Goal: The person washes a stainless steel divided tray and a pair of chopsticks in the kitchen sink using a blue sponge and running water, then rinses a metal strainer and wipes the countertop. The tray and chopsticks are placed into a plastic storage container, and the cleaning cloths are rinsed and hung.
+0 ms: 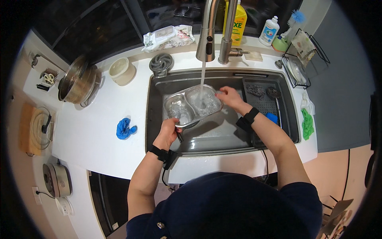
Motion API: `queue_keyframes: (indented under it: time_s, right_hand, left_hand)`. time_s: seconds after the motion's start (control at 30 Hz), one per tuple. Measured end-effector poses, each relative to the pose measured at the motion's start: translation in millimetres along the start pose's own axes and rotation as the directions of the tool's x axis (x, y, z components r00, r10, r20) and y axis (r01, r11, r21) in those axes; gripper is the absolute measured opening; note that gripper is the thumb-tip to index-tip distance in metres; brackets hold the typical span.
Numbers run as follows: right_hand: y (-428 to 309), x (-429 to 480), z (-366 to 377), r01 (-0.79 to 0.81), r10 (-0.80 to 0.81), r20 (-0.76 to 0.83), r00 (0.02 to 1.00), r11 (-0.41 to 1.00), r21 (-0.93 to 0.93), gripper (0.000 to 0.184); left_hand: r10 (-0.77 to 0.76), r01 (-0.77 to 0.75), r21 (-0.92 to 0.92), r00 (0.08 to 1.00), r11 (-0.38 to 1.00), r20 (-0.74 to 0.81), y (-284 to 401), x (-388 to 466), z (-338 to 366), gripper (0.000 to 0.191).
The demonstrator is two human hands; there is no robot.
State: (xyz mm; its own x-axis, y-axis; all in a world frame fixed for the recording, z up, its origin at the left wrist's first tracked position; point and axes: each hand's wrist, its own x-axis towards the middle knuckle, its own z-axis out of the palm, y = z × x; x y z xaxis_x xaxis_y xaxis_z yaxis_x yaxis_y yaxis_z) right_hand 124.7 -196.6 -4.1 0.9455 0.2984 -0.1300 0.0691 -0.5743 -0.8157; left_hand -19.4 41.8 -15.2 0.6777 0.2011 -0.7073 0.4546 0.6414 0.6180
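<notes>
Under the metal faucet (206,44) is a two-compartment stainless steel tray (193,105), tilted, with water running into its right compartment and pooled in both. My left hand (169,131) grips the tray's lower left rim, and something dark and narrow shows just under the fingers. My right hand (231,97) is at the tray's right edge, fingers bent; whether it grips the rim or only touches it I cannot tell. Below the tray lies the grey sink basin (215,140). Black bands with small dark devices are on both wrists.
The sink's right side holds a drain tray (259,104) with a steel scrubber (255,90) and a long-handled strainer or brush. A blue cloth (125,129), a plastic tub (121,71) and a pot (78,83) stand left. Bottles and a wire rack (295,71) are at right.
</notes>
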Motion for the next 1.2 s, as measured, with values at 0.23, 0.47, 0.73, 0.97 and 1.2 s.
queue_keyframes:
  time_s: [0.23,0.47,0.73,0.97,1.2]
  right_hand:
    - [-46.3,23.2,-10.1,-0.352,0.016,0.398,0.917,0.500,0.792,0.018]
    - [-81.1,32.1,3.8,-0.479,0.093,0.478,0.874,0.334,0.812,0.021]
    - [-72.3,14.8,-19.0,-0.391,0.019,0.453,0.891,0.538,0.747,0.018]
    - [-52.7,5.0,-67.3,-0.310,0.038,0.367,0.930,0.618,0.722,0.019]
    - [-87.8,-4.9,-92.0,0.114,-0.207,0.171,0.963,0.892,0.438,0.039]
  left_hand:
    - [0.052,-0.041,0.223,0.998,0.974,-0.041,-8.4,7.6,11.3,0.012]
    - [0.120,-0.111,0.513,0.993,0.851,0.017,-8.5,26.0,51.1,0.028]
    - [0.399,-0.369,0.929,0.846,-0.042,0.354,4.4,27.3,125.2,0.035]
    - [0.466,-0.356,0.915,0.787,-0.191,0.404,24.2,20.5,145.8,0.047]
    - [0.515,-0.228,0.973,0.830,-0.042,0.217,54.8,23.6,89.1,0.043]
